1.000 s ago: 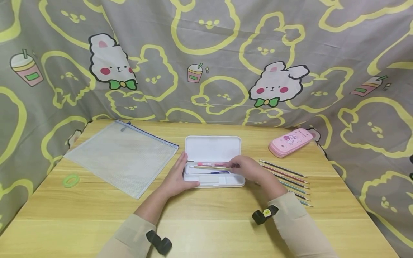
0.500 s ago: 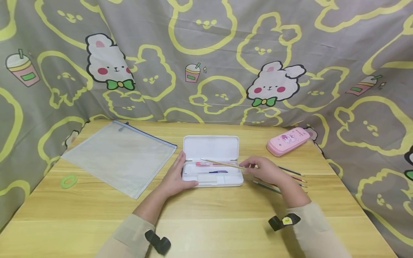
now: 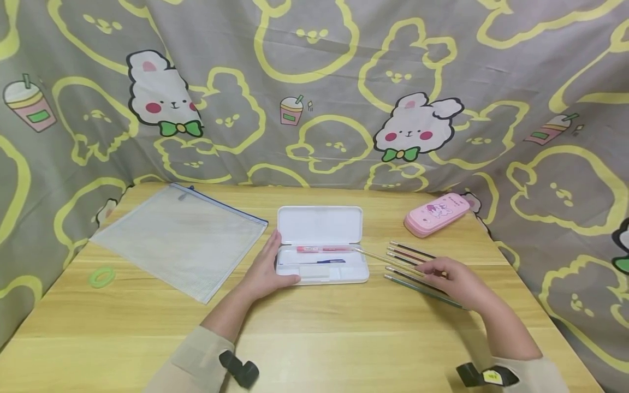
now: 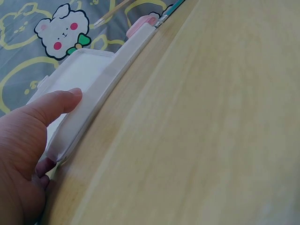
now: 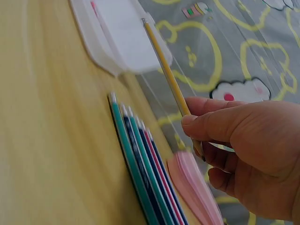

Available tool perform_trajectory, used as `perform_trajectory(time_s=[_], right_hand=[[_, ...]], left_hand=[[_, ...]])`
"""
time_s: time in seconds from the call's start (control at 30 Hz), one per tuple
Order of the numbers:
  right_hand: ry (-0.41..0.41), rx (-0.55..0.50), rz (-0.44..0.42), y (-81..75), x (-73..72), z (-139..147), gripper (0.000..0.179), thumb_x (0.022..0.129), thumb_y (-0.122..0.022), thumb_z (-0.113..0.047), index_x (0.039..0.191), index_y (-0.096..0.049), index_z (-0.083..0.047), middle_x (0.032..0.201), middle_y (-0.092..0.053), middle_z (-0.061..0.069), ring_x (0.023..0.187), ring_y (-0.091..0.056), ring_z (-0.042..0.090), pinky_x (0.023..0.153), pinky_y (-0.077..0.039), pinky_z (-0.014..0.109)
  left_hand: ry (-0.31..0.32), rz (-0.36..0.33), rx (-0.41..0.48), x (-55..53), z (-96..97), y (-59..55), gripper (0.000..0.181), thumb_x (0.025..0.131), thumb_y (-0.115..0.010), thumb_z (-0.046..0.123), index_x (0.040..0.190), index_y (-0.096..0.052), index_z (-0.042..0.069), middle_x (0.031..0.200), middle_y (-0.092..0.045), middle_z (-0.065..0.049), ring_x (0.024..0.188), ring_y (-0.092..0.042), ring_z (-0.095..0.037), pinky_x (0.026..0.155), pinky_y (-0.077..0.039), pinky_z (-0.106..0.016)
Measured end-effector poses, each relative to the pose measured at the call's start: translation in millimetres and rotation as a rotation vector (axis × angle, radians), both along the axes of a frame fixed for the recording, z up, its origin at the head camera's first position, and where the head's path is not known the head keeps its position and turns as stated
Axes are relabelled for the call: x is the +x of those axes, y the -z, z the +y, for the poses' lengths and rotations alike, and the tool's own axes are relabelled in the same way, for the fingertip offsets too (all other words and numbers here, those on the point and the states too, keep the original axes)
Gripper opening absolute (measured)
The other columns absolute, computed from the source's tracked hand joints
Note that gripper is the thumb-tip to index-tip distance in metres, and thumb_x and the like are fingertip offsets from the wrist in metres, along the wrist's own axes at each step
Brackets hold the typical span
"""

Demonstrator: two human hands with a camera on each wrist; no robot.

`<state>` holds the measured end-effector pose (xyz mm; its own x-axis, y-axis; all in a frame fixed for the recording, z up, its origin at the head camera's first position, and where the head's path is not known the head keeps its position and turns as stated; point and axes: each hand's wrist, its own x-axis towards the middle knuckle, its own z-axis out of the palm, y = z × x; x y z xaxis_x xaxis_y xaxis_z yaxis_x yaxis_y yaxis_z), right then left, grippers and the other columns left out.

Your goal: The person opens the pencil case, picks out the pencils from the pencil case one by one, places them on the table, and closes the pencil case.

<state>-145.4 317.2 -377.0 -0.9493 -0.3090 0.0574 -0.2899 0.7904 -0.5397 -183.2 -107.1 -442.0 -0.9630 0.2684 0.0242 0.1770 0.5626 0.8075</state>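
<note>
The white pencil case (image 3: 319, 225) stands with its lid raised in the middle of the table. My left hand (image 3: 265, 270) grips its left end, thumb over the front edge; the left wrist view shows the thumb (image 4: 65, 101) on the rim. Inside the case lie a pink pen (image 3: 309, 249), a blue pen (image 3: 334, 261) and a white block (image 3: 314, 272). My right hand (image 3: 459, 281) pinches a yellow pencil (image 5: 168, 72) between thumb and fingers, its metal-capped end pointing towards the case. Beneath that hand several pencils (image 3: 413, 285) lie side by side on the table.
A closed pink case (image 3: 437, 214) lies at the back right. On the left are a translucent zip pouch (image 3: 182, 240) and a green ring (image 3: 102, 277). A patterned curtain (image 3: 236, 153) rises behind the wooden table (image 3: 314, 338).
My right hand has drawn the yellow pencil out of the white case and carried it right, over the row of pencils. The left hand has stayed on the case.
</note>
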Motion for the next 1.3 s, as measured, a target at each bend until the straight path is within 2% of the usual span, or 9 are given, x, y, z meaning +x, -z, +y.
perform_trajectory(time_s=[0.2,0.4,0.6,0.87,1.1,1.3], right_hand=[[0.050,-0.023,-0.032,8.1,20.8,23.6,0.021,0.093,-0.063,-0.008,0.113,-0.071,-0.006,0.106,-0.068,0.009,0.075,-0.048,-0.003,0.060,-0.046,0.021],[0.117,0.022,-0.048,17.8,36.9,37.8,0.021,0.093,-0.064,-0.011,0.112,-0.072,-0.009,0.105,-0.068,0.005,0.077,-0.048,-0.005,0.062,-0.046,0.020],[0.175,0.054,-0.123,27.1,48.8,45.8,0.022,0.094,-0.064,-0.015,0.114,-0.071,-0.010,0.109,-0.067,0.007,0.077,-0.048,-0.006,0.062,-0.047,0.020],[0.205,0.123,-0.159,35.1,52.7,50.5,0.021,0.093,-0.066,-0.020,0.113,-0.072,-0.017,0.120,-0.069,0.010,0.098,-0.051,-0.012,0.079,-0.051,0.019],[0.197,0.109,-0.195,35.2,53.4,50.2,0.021,0.092,-0.066,-0.018,0.112,-0.072,-0.016,0.117,-0.069,0.008,0.099,-0.058,-0.005,0.079,-0.052,0.018],[0.201,0.113,-0.215,35.4,52.7,49.4,0.021,0.092,-0.066,-0.017,0.112,-0.073,-0.017,0.115,-0.069,0.006,0.100,-0.065,0.010,0.078,-0.053,0.019]], left_hand=[[0.002,0.005,-0.003,-0.2,-1.4,0.4,0.119,0.072,-0.084,0.034,0.157,-0.006,0.001,0.166,0.000,-0.014,0.153,-0.004,-0.034,0.124,-0.011,-0.050],[-0.001,0.005,-0.011,-0.7,-1.2,0.9,0.120,0.072,-0.084,0.035,0.157,-0.006,0.002,0.166,0.000,-0.014,0.153,-0.005,-0.035,0.124,-0.011,-0.051],[-0.004,0.010,-0.015,-1.3,-1.3,2.3,0.120,0.072,-0.084,0.036,0.157,-0.006,0.002,0.166,0.000,-0.014,0.153,-0.005,-0.035,0.124,-0.011,-0.051],[0.000,0.010,-0.010,-1.3,-1.1,1.9,0.120,0.072,-0.085,0.036,0.157,-0.006,0.002,0.166,0.000,-0.014,0.153,-0.005,-0.035,0.124,-0.011,-0.051],[-0.004,0.007,-0.015,-0.2,0.2,0.2,0.121,0.072,-0.085,0.035,0.157,-0.006,0.002,0.166,0.000,-0.014,0.153,-0.005,-0.035,0.124,-0.011,-0.051],[-0.017,-0.011,-0.011,1.0,1.1,-1.3,0.120,0.071,-0.085,0.034,0.157,-0.007,0.003,0.166,0.000,-0.012,0.153,-0.005,-0.034,0.124,-0.012,-0.051]])
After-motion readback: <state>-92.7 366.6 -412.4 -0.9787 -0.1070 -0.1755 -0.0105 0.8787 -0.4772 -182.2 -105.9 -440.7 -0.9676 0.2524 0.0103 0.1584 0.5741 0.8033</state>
